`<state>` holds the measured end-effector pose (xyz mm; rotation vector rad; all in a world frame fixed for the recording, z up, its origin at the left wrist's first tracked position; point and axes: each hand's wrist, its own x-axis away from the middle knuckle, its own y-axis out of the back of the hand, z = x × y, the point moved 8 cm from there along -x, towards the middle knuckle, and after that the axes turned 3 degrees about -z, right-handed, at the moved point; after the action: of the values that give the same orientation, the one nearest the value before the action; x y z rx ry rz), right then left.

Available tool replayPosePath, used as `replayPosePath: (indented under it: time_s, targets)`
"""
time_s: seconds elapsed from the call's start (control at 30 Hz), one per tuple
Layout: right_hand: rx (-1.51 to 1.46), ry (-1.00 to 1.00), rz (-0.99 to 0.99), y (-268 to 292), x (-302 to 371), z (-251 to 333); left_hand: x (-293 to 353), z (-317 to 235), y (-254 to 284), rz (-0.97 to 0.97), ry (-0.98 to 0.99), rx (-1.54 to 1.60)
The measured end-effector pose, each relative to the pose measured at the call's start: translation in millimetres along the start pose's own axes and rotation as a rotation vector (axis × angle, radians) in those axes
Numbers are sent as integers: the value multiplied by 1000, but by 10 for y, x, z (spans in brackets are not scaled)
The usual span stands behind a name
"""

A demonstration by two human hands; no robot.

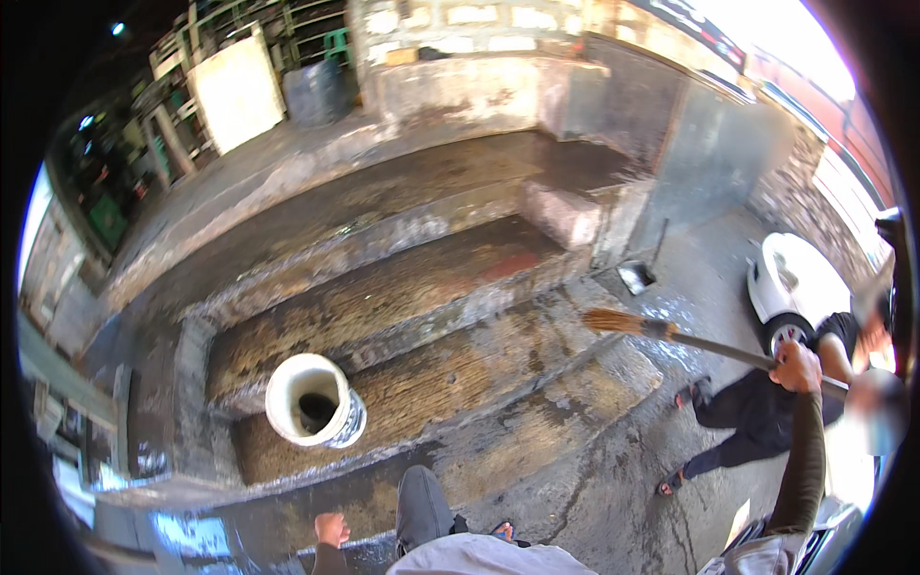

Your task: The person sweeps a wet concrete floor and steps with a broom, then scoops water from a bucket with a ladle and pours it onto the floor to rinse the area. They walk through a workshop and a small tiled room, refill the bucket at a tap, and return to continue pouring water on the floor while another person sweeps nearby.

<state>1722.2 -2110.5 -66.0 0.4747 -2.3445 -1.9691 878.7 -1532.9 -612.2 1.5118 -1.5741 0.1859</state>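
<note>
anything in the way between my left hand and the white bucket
Nothing visible stands between your left hand and the white bucket; in this view only the front edge of the concrete step under the bucket crosses that line. The broom, in your right hand, is off to the right.

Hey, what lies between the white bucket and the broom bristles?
Just dark-stained concrete steps lie between the white bucket and the broom bristles, in the head view.

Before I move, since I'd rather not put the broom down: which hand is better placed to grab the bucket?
Your left hand, I'd say: it seems to hold nothing and is nearer the bucket. Your right hand is wrapped around the broom, well off to the right.
</note>
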Motion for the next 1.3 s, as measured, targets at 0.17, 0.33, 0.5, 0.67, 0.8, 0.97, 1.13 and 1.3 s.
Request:
replayPosePath:
  time_s: [0.17,0.33,0.5,0.67,0.8,0.97,1.13,1.3]
  targets:
    - [135,95,-70,-242,-253,-31,-96,-271,-237,160,-103,-77]
    - [663,633,-844,-55,195,862,-651,-864,-150,54,14,447]
    - [-9,304,-174,-1107,1094,1835,-1568,-1149,-622,156,242,856]
    - [-462,299,721,-2021,2803,2845,-2150,-1399,-855,9,-191,621]
    - [-434,164,1085,-1880,3363,3113,-2084,-1976,-416,-119,-502,224]
    - [-406,151,932,-1776,2774,3885,-2154,-3122,388,63,-149,379]
    - [-841,41,731,-1502,1669,5621,-1468,-4247,1309,157,-369,201]
    - [-959,446,738,-181,271,8039,-1156,-5057,2174,-37,238,333]
